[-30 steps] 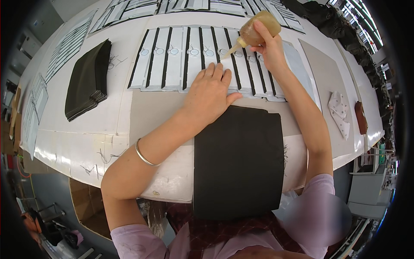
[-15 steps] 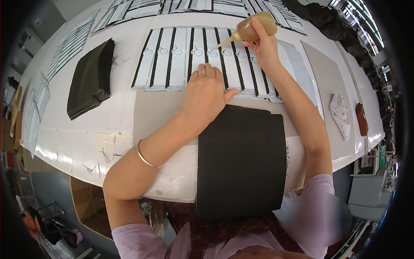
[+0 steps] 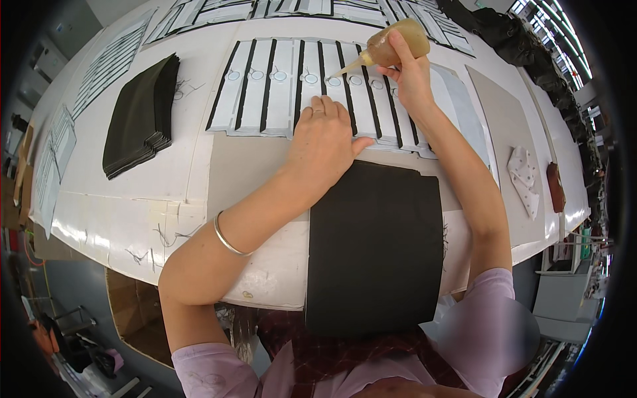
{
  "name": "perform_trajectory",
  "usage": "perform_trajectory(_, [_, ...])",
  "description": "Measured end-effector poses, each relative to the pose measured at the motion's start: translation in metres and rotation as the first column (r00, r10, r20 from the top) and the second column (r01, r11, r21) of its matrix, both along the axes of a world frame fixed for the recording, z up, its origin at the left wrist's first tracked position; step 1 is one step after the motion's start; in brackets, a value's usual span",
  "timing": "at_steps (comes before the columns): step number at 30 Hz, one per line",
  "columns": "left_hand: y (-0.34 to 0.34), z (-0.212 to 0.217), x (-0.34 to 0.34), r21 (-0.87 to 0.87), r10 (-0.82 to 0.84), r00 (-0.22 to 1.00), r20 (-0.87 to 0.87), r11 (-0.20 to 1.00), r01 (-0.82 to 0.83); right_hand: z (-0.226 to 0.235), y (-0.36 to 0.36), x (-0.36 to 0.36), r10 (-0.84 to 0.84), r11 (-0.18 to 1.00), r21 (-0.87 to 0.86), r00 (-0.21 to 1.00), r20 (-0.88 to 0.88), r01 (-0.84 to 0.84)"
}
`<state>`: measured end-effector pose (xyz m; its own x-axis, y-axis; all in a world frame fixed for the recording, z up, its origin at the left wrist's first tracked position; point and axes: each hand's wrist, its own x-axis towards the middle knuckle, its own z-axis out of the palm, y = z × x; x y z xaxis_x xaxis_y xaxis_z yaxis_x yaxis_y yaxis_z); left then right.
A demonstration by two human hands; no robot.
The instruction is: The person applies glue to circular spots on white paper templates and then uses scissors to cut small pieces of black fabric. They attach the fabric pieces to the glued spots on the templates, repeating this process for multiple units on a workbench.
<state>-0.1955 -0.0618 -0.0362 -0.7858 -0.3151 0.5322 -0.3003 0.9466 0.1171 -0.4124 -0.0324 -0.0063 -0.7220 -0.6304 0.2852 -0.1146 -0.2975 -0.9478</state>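
My right hand (image 3: 413, 76) is wrapped round a squeeze bottle (image 3: 400, 43) of amber liquid. The bottle is tilted, its thin nozzle pointing down and left. The nozzle's tip is at the upper left of a small round outline (image 3: 334, 81) on a pale sheet; whether it touches cannot be made out. Overlapping pale sheets (image 3: 282, 109) with black edge strips lie there, a row of such outlines across them. My left hand (image 3: 325, 129) lies flat on their near edge, fingers stretched and holding nothing. Beneath its wrist begins a stack of black panels (image 3: 375, 245), overhanging the table's front edge.
Another stack of black panels (image 3: 141, 119) stands at the left on the white table (image 3: 126, 219). More striped pale sheets (image 3: 292, 9) lie along the far side. To the right are a grey board (image 3: 507, 126), a spotted cloth (image 3: 523, 179) and a dark red object (image 3: 556, 187).
The nozzle tip has moved from the upper right of the round outline to its upper left. My left hand stays on the sheets. The whole view has shifted slightly.
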Motion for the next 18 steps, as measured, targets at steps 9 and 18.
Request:
perform_trajectory(9, [0.001,0.002,0.002,0.000,0.013,0.999,0.034,1.000,-0.013,-0.002,0.001,0.003,0.053,0.998,-0.020,0.997,0.056,-0.052])
perform_trajectory(18, [-0.030,0.026,0.039,0.239,-0.201,0.957,0.211,0.960,0.149,0.013,0.008,-0.016,0.313,0.949,-0.041,0.926,0.210,-0.312])
